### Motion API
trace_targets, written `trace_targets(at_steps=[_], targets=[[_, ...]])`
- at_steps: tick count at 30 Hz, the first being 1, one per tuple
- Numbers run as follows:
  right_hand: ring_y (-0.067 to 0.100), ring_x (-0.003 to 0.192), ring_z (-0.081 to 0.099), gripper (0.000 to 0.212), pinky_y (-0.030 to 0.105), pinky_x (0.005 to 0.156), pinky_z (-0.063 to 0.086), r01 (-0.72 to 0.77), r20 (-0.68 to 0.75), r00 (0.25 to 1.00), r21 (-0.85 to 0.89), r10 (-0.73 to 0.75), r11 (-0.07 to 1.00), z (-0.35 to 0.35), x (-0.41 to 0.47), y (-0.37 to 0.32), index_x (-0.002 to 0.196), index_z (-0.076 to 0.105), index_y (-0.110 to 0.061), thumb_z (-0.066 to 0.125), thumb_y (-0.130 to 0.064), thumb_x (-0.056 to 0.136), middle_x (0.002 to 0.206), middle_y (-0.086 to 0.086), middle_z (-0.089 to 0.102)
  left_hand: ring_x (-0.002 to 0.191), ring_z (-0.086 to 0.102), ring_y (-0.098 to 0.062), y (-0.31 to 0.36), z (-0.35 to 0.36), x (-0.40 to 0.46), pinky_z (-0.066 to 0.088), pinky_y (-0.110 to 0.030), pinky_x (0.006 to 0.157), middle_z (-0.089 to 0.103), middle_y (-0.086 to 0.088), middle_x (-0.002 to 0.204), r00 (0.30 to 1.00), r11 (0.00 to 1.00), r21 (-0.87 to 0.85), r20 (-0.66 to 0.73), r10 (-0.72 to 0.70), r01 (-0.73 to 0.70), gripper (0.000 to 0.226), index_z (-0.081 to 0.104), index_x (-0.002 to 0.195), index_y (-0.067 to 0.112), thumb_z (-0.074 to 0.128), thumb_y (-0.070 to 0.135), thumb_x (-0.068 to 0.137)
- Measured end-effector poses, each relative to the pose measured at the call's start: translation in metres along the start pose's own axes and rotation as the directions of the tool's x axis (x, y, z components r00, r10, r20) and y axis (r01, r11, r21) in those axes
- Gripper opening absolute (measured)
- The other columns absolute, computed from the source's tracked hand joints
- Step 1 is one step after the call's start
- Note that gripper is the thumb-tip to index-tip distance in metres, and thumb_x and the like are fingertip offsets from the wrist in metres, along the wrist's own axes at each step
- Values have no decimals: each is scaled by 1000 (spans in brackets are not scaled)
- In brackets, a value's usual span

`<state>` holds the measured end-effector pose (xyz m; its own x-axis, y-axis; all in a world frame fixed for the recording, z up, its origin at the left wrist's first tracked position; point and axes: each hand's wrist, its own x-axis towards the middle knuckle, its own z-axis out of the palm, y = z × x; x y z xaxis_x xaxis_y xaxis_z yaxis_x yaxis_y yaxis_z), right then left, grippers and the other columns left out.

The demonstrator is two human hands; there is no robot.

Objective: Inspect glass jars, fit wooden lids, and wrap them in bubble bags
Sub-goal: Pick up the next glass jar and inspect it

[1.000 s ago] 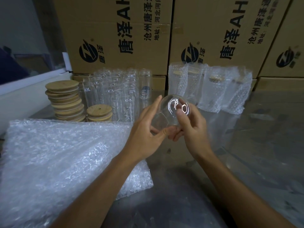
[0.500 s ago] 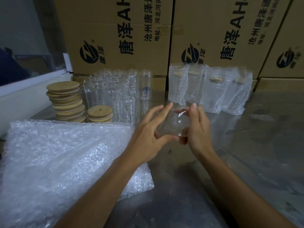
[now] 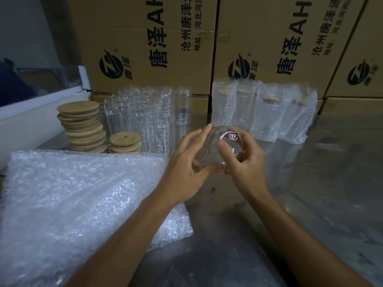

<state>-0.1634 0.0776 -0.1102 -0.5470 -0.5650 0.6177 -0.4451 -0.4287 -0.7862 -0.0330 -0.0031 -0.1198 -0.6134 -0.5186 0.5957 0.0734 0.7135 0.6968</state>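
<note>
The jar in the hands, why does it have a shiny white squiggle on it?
Head view: that squiggle is glare, light bouncing off the clear glass jar held between the left hand and right hand; the room is dim; the box edges bend from the wide lens.

Looked like a packing station in a small warehouse or factory stockroom. Stacked along the back, printed brown shipping cartons [image 3: 145,44] bearing one repeated logo and Chinese lettering; ranged on the scuffed metal desk [image 3: 323,183] before them, rows of identical bare glass jars [image 3: 149,117], two piles of wooden lids [image 3: 83,125], several jars already sealed in bubble bags [image 3: 263,108]. Heaped at the near left, a thick stack of flat bubble bags [image 3: 78,204] for wrapping.
</note>
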Motion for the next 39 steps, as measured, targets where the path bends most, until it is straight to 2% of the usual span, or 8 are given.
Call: trace_targets(at_steps=[4, 10, 15, 20, 27, 31, 35, 39], targets=[[27, 62, 66, 34, 41, 50, 57, 40, 14, 999, 4, -40, 999, 0, 0, 2, 116, 59, -49, 63, -60, 83, 109, -22, 70, 89, 64, -7, 0, 1, 0, 52, -14, 74, 29, 28, 147, 1000, 1000, 23, 0, -2, 2, 88, 21, 154, 46, 71, 41, 82], [26, 62, 66, 30, 55, 61, 57, 51, -42, 998, -65, -54, 997, -1, 4, 15, 111, 63, -44, 33, -44, 105, 97, -7, 73, 103, 60, -3, -6, 3, -1, 53, -19, 80, 28, 16, 154, 1000, 997, 74, 6, -7, 7, 88, 18, 157, 36, 72, 36, 88], [12, 70, 67, 27, 32, 53, 55, 9, -29, 1000, -39, -10, 999, -1, 5, 14, 107, 60, -38, 43, -56, 97, 95, -14, 68, 131, 52, -26, -6, 3, -1, 53, -27, 86, 17, 28, 157, 999, 998, 54, 35, -22, 20, 89, 14, 154, 47, 72, 29, 90], [27, 93, 64, 41, 50, 76, 59, -75, 94, 993, 10, 74, 997, 3, 3, 16, 111, 47, -35, 56, -65, 84, 118, -7, 57, 149, 29, -20, -3, 1, -1, 45, -64, 103, 0, 31, 161, 997, 998, 42, 58, -57, 55, 88, 17, 150, 52, 73, 20, 89], [11, 88, 72, 57, 36, 76, 59, -61, 213, 976, 60, 47, 996, 10, -4, 23, 116, 42, -38, 77, -55, 75, 115, -20, 64, 142, 18, 16, -4, -1, 1, 55, -28, 90, 2, 29, 162, 999, 998, -43, 14, -43, 44, 78, 32, 145, 48, 64, 6, 88], [21, 78, 70, 67, 36, 70, 57, 25, 210, 977, 11, -27, 1000, 10, -3, 26, 126, 44, -45, 82, -60, 72, 125, -11, 66, 146, 33, -12, -5, -2, 0, 58, -29, 86, 0, 26, 164, 997, 994, -82, 24, -73, 75, 84, 26, 148, 50, 61, 3, 88], [11, 66, 61, 59, 24, 67, 51, 97, 207, 975, -77, -79, 992, 7, -1, 28, 138, 45, -47, 70, -55, 85, 128, -24, 62, 145, 37, -18, -6, -3, 0, 49, -41, 105, 2, 20, 165, 994, 991, -77, 28, -109, 111, 91, 18, 155, 43, 65, 23, 81], [15, 71, 63, 51, 38, 74, 57, 112, 205, 974, -91, -92, 990, 8, -5, 26, 142, 39, -48, 57, -49, 94, 113, -15, 65, 127, 57, -10, -3, -4, 0, 55, -19, 76, 5, 20, 165, 995, 976, -192, 3, -99, 98, 89, 26, 153, 40, 65, 16, 77]])
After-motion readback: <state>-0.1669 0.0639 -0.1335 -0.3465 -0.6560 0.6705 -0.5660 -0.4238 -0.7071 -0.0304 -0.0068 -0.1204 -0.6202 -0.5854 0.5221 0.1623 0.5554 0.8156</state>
